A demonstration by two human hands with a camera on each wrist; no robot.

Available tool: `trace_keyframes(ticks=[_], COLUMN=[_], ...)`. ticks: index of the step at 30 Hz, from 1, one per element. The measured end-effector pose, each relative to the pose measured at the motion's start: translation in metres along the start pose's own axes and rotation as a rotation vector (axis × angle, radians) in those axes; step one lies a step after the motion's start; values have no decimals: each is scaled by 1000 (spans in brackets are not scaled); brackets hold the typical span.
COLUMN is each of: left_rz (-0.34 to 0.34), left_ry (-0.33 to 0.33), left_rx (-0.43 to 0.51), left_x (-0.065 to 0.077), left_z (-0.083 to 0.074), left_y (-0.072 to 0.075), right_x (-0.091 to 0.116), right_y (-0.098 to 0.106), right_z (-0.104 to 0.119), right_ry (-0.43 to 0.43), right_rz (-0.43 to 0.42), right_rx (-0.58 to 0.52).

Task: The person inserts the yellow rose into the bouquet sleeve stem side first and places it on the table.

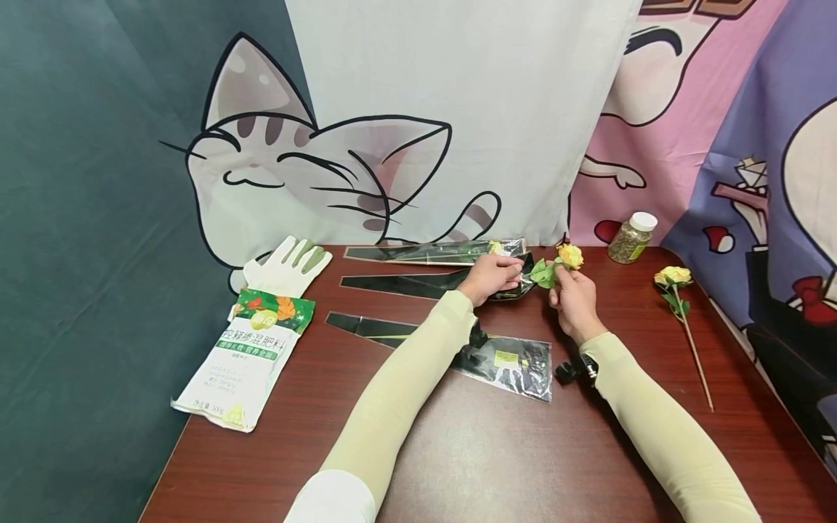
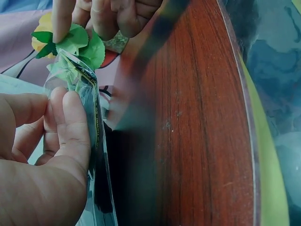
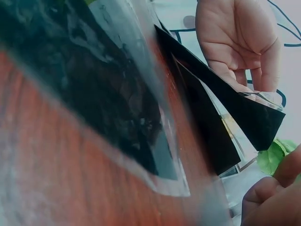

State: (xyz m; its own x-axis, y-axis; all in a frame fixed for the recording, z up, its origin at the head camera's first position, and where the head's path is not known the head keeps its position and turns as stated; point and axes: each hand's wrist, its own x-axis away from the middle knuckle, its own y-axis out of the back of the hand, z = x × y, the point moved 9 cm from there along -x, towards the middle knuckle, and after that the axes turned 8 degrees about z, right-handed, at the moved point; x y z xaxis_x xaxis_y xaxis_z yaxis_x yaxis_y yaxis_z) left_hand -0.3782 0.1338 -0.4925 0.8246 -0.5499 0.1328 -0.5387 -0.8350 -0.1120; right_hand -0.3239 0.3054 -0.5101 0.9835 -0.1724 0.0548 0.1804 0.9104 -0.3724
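Note:
Beyond the table's middle, my left hand (image 1: 492,277) pinches the clear edge of a black flower sleeve (image 1: 399,285) near its wide mouth. My right hand (image 1: 575,303) grips a yellow artificial rose (image 1: 570,256) just below its bloom, fingers around the stem among green leaves (image 1: 542,273). In the left wrist view the leaves (image 2: 77,44) overlap the sleeve's mouth, and the stem runs down inside the clear film (image 2: 70,80). The right wrist view shows the sleeve's black side (image 3: 249,113) hanging from the left hand (image 3: 240,37); the bloom is out of sight there.
Behind lies another sleeve (image 1: 405,253) with a yellow rose in it; a third sleeve (image 1: 532,363) lies nearer, under the left forearm. A loose yellow rose (image 1: 673,277) and a white-lidded jar (image 1: 633,238) are at right. White gloves (image 1: 281,270) and a fertilizer bag (image 1: 245,363) lie left.

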Motion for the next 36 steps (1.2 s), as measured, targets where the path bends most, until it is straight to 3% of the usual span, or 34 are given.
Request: trace_keyframes(ticks=[12, 22, 36], left_rz=[20, -2, -6], left_ry=[4, 2, -18], left_rx=[-24, -5, 2], left_x=[0, -3, 1], left_z=[-1, -2, -10], left_y=[-1, 0, -3], right_x=[-3, -3, -7], right_y=[2, -5, -14], right_z=[-5, -10, -14], right_ry=[17, -8, -39], right_rz=[-66, -42, 61], right_rx=[35, 120, 203])
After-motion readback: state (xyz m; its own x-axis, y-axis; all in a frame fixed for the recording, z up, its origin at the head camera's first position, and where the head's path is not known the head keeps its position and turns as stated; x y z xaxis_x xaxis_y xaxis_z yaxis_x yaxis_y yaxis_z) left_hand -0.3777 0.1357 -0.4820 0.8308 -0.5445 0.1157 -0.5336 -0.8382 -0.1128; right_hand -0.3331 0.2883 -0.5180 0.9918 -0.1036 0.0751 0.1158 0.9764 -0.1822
